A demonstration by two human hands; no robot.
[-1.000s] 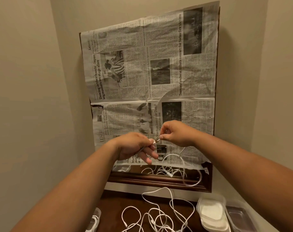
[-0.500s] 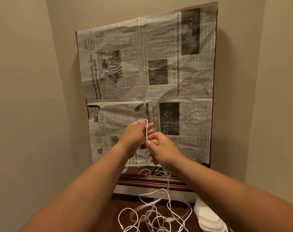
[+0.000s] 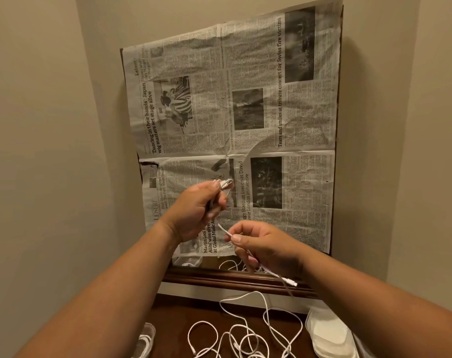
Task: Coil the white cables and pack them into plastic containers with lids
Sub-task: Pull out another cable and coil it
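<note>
Held up before a papered wall panel, a person's left hand (image 3: 196, 210) is gripping a small bundle of white cable (image 3: 224, 182), fingers curled round it while the thin, smooth loops are poking out past the thumb and forefinger. The right hand (image 3: 266, 246) is pinching the same cord between thumb and forefinger just below and apart from the left, and the tail is hanging beneath the palm and ending in a slim white connector (image 3: 290, 282); the stretch between the two hands is blurring and cannot be traced clearly. More loose cables (image 3: 245, 332) are lying in tangled, looping curls on a dark, polished wooden tabletop (image 3: 183, 321) below the forearms. At the right edge of that surface a stack of translucent plastic containers (image 3: 328, 334) with rounded corners is sitting, partly cut off by the frame edge, and at the lower left a clear container (image 3: 146, 339) holding something white is peeking out beside the left forearm. Behind the hands, creased newspaper (image 3: 232, 112), its pages turned sideways, is covering most of a panel in a dark moulded wooden frame (image 3: 232, 279), with a strip of glass (image 3: 227, 264) below the paper reflecting cable loops. Plain beige walls (image 3: 38, 125) are closing in on both sides, forming a narrow alcove.
</note>
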